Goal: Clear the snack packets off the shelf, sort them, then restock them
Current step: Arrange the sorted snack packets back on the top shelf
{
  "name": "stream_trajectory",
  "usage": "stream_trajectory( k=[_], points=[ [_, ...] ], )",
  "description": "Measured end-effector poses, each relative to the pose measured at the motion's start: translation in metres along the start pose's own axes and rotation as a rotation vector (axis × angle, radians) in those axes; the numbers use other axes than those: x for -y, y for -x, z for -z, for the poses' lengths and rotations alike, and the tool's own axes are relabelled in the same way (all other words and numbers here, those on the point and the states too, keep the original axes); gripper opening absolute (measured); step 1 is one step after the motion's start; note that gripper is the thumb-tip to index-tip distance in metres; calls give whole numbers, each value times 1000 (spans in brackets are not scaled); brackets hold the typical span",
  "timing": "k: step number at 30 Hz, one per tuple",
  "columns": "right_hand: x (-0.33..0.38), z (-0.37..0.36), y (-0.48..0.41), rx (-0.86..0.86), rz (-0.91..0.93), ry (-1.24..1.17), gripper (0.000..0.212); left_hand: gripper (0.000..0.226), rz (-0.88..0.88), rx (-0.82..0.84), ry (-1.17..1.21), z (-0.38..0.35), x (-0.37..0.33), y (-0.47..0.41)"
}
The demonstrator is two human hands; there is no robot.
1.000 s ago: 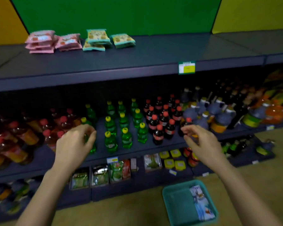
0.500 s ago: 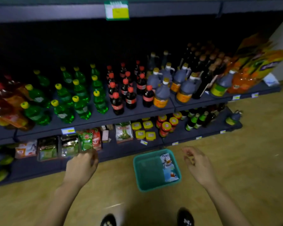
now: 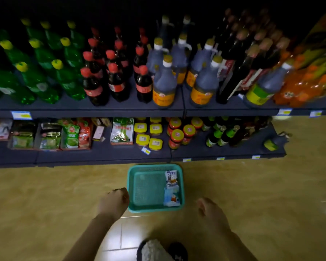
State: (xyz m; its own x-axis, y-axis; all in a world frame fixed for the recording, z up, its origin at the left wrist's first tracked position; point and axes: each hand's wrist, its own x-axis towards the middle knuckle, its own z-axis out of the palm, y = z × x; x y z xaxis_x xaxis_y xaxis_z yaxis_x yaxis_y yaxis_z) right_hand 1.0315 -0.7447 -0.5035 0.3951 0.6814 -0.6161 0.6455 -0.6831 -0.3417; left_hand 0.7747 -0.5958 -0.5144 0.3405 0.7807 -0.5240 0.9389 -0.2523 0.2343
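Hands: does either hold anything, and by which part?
Right hand holds nothing. Left hand curls at the left rim of the basket; a grip cannot be told.

The left hand (image 3: 114, 203) shows only its back, fingers hidden, and the right hand (image 3: 211, 211) is blurred, so neither grasp can be told. Print on the packets (image 3: 171, 178) in the basket (image 3: 154, 210) is too small to read.

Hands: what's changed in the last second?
Both hands dropped from in front of the drinks shelf to the basket on the floor: left hand beside its left rim, contact unclear, right hand off its right side. Nothing taken or released. The packets in the basket lie as before.
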Motion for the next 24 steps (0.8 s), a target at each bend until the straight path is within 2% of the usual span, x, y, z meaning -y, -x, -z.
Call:
stream_trajectory(
  k=[6, 11, 18, 24],
  points=[
    [-61, -106, -123, 19, 5, -61, 23, 23, -69, 27, -94, -130, -2, -103],
    [-123, -226, -244, 12, 31, -106, 30, 20, -135, 19, -170, -258, 8, -199],
    [-184, -378, -375, -184, -4, -293, 70, 25, -218, -11, -207, -396, 30, -302],
    [-188, -403, -398, -229, -48, -306, 61, 26, -207, 27, -176, -456, 34, -331]
  ],
)
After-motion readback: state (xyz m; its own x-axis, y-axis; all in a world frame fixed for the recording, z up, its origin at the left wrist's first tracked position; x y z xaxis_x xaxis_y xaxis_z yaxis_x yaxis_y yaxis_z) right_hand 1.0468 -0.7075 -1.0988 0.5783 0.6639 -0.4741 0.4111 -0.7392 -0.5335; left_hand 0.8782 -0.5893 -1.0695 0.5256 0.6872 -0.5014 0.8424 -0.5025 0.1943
